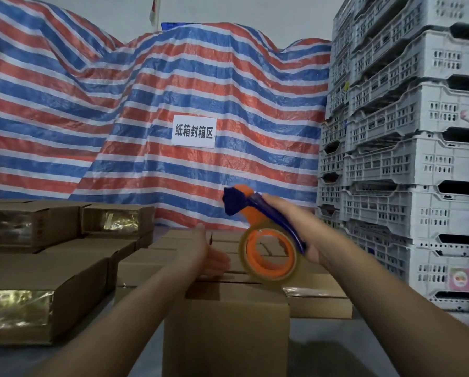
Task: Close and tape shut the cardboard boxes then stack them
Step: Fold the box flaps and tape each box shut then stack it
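Note:
A closed brown cardboard box (227, 330) stands right in front of me. My right hand (295, 227) grips the blue handle of a tape dispenser (268, 251) with an orange hub and a clear tape roll, held just above the box's far top edge. My left hand (208, 254) is stretched out with straight fingers, palm facing right, over the far top of the box beside the roll. Whether it touches the box is unclear.
Taped cardboard boxes (37, 303) lie stacked at the left, and more flat boxes (317, 297) sit behind the one in front. A tall stack of white plastic crates (407, 159) fills the right. A striped tarpaulin (146, 104) with a white sign (193, 131) hangs behind.

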### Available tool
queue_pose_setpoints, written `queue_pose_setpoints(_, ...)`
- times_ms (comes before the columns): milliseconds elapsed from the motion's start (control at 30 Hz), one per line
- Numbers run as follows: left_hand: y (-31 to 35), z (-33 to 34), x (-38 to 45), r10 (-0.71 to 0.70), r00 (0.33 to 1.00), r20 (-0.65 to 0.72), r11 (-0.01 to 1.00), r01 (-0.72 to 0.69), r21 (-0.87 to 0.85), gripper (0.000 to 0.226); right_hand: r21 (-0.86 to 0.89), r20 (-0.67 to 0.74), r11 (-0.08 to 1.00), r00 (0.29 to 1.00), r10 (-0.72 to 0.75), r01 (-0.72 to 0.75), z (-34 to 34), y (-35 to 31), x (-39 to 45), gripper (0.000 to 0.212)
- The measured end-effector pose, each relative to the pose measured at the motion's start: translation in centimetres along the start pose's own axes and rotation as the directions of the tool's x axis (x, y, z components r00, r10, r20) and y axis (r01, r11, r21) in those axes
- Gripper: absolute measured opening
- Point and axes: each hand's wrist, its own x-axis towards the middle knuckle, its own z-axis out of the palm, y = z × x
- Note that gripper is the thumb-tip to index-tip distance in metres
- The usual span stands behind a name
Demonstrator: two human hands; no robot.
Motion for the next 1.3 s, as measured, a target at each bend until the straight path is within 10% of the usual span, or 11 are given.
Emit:
queue_pose_setpoints(467,-1.4,-1.9,1.8,0.025,1.0,-0.016,0.979,-0.028,-0.202,0.09,-0.274,0.108,0.961,0.994,-0.008,0.038,1.1,0.6,1.5,0.069)
queue_pose_setpoints(1300,-2.0,-3.0,1.1,0.091,0.994,-0.066,0.959,-0.105,-0.263,0.06,-0.339,0.148,0.94,0.989,0.026,0.026,2.0,0.0,2.1,0.051)
